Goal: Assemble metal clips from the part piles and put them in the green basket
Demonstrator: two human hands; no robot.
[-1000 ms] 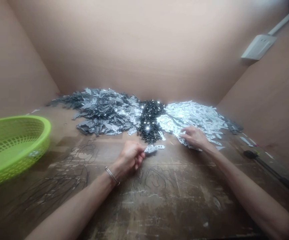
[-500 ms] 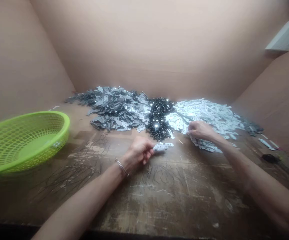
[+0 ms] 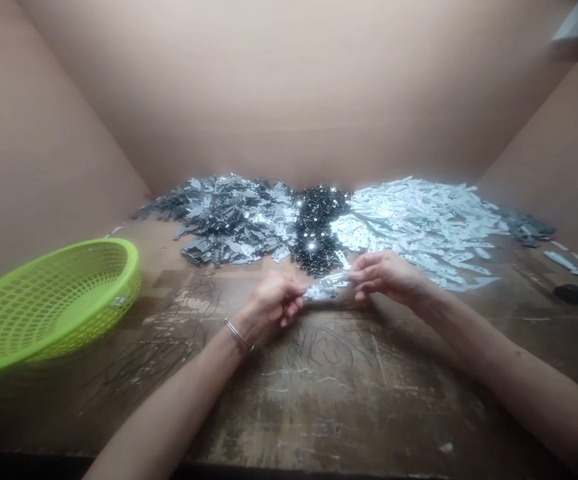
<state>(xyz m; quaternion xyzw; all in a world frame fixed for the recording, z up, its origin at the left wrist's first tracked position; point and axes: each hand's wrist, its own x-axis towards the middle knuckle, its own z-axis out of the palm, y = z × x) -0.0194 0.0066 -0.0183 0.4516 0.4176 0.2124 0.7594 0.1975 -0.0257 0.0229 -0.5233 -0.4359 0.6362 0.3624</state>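
We hold our two hands toward each other above the scratched brown wooden tabletop [image 3: 279, 427], just in front of three heaps of small parts. Our left hand [image 3: 279, 300], with a silver bangle [image 3: 239, 335] around its wrist, is closed in a pinch, thumb against curled fingers, on pale silvery, flat, metal-looking pieces [image 3: 319, 293] that stick out toward the right; we probably grip them by one end so that the other stays free and visible. Our right hand [image 3: 386, 275] is partly closed, its fingertips drawn together at a slim pale strip [image 3: 337, 279] whose tip meets or overlaps the pieces; blur keeps us from telling whether the two touch. Both hands seem held low and central so that the parts lie within a short reach. The heaps stand side by side along the back wall, likely to keep the kinds apart: a mound of dark grey, angular, flat metal-looking plates [image 3: 233, 223] on the left, a narrow pile of small, black, glinting parts [image 3: 319, 230] in the middle, and a broad spread of whitish, elongated, flat strips [image 3: 423, 223] on the right, nearest our right hand. A lime-green, round, perforated plastic basket [image 3: 131, 263] sits well left of our hands, leaving them room.
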